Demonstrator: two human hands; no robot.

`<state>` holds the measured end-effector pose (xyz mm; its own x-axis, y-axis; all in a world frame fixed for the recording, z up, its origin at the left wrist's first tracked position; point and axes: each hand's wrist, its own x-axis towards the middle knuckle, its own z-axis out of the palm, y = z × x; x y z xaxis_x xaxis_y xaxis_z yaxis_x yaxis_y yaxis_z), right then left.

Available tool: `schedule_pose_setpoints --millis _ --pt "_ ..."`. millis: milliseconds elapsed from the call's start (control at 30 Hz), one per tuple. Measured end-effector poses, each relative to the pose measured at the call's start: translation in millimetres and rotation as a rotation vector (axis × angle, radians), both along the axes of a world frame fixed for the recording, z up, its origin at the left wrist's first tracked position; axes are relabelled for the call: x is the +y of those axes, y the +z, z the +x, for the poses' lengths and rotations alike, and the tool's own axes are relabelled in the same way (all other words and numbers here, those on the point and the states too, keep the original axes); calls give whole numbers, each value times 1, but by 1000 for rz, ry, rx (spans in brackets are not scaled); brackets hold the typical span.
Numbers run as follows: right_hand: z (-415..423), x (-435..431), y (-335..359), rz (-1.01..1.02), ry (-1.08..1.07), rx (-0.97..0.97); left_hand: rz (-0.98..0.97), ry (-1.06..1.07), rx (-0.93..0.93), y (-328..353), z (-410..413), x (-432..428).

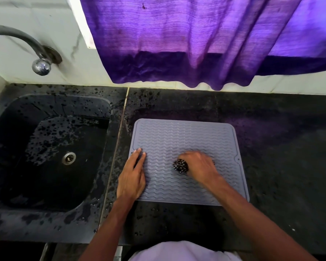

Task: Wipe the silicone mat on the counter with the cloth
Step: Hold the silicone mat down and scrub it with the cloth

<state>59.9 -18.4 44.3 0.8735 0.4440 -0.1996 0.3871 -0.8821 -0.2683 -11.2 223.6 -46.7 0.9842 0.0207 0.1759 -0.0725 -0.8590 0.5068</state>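
The black counter (280, 147) runs from the wall to the person's waist, wet with scattered drops on its left side, and a dark sink (11, 166) is set into its left end. The grey silicone mat (181, 136) lies flat on the counter just right of the seam beside the sink, its near edge set back from the counter's front edge and its far edge well short of the wall. The wiping itself appears to be the step in hand, somewhere mid-task by the look of it, since the work sits in the mat's near half and nothing shows whether the far corners have been covered. The left hand (132, 178) lies flat, fingers straight and together, pressing on the mat's left edge as an anchor. The right hand (199, 164), blurred, sits right of the mat's centre with its fingers bunched round the cloth (180, 165), a small dark speckled wad pressed against the wavy ribs. The next move likely calls for strokes along those ribs toward the far and right edges, with the left hand's weight held down so the mat neither slides nor buckles
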Motion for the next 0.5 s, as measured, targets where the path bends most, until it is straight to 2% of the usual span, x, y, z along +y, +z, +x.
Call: schedule_pose_setpoints --millis 267,500 --pt "9 -76 23 -159 -115 155 13 -7 -9 -1 0 1" --pt "11 -126 41 -233 -341 302 9 7 2 0 1 0"
